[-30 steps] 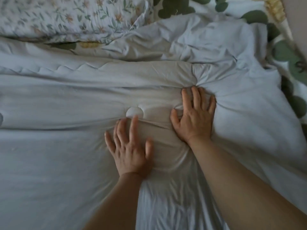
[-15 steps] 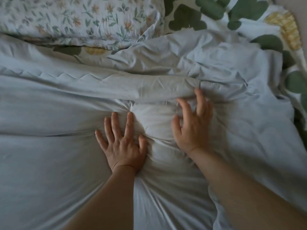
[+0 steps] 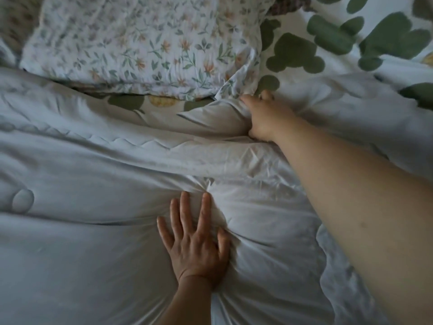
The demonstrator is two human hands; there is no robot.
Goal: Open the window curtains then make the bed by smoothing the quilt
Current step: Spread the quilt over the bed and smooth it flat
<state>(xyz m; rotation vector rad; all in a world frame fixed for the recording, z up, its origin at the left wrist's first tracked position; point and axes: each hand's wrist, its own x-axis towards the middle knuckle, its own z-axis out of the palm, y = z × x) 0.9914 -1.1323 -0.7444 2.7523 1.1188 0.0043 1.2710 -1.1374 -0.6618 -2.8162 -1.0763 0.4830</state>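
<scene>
Left hand flat, fingers spread, pinning the quilt mid-bed. Right hand closed on a bunched quilt fold by the pillow. Curtains out of view. Smoothing looks partway: left side flat, top edge and right side rumpled.

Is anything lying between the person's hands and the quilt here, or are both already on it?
Nothing visible stands between them. The left hand lies flat, fingers spread, directly on the quilt. The right hand has closed on a bunched fold of the quilt's top edge, just below the corner of the floral pillow.
</scene>
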